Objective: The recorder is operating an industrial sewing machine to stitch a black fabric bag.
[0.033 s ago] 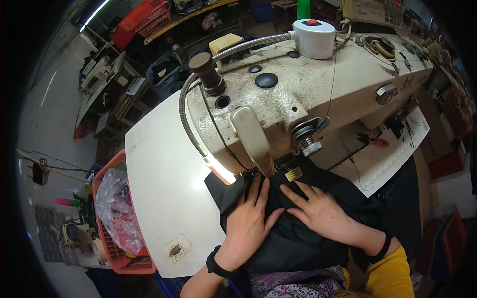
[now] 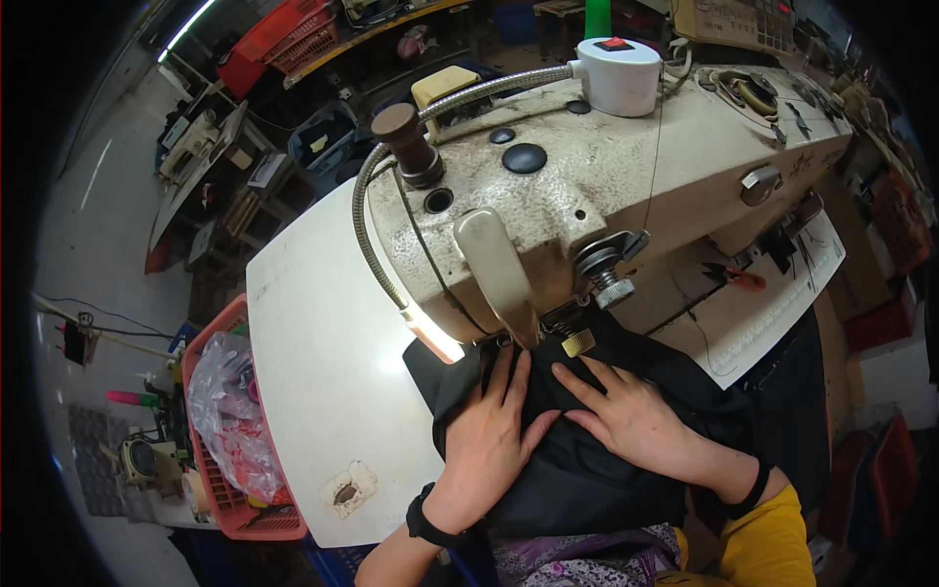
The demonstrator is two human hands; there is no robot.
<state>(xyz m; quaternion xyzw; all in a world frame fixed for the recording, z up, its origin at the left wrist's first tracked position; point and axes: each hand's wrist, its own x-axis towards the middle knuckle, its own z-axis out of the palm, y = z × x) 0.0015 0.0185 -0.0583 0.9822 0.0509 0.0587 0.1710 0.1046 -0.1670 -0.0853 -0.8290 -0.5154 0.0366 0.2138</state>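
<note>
Lit lamp nr. ctr., approx. 7 o'clock, throws glare on white tabletop; light tube glows btwn. 10 & 11; black cloth sinks dark at 5; fisheye rim bends, blackens.

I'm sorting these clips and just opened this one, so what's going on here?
A person sits at a sewing machine with both hands on black cloth. The left hand and right hand lie palm down, fingers pointing toward the machine's needle end, where the cloth's far edge is partly hidden. A lit lamp shines beside it. Orange-handled snips lie to the right, and a pink basket is on the left.
</note>
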